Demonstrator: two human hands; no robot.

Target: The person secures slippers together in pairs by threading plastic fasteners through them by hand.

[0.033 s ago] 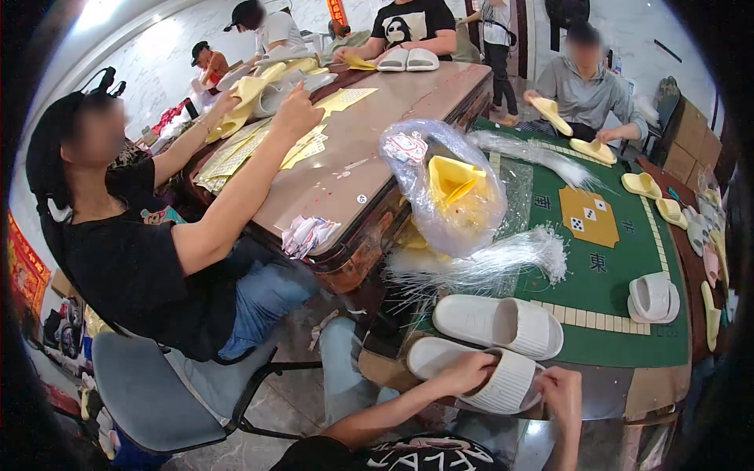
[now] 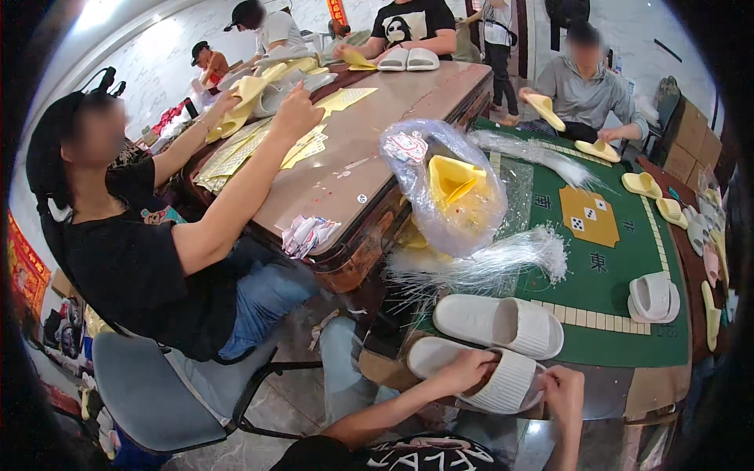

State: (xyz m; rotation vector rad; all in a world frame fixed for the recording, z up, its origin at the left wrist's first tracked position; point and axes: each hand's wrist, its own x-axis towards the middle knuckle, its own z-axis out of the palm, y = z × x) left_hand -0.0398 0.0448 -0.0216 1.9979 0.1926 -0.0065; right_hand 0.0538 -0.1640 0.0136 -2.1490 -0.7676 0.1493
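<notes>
A white slide sandal (image 2: 510,383) with a ribbed strap lies at the table's near edge, toe to the right. My left hand (image 2: 473,370) reaches into its foot opening, fingers curled and partly hidden at the strap. At the toe end, my right hand (image 2: 564,388) is closed in a pinch; what it pinches is too small to make out. Just beyond lies a matching white slide (image 2: 499,323), untouched. A bundle of clear plastic strands (image 2: 503,263) rests behind that one.
A clear bag with yellow pieces (image 2: 452,188) stands beyond the strands. White slides (image 2: 653,298) sit at right on the green mat (image 2: 605,330). A co-worker in grey (image 2: 585,86) handles yellow slides; another person (image 2: 157,228) sits left beside a grey chair (image 2: 161,392).
My hands hold nearly the same places; the right has shifted very slightly right. Across the mat, the co-worker's yellow slides have moved a little.
</notes>
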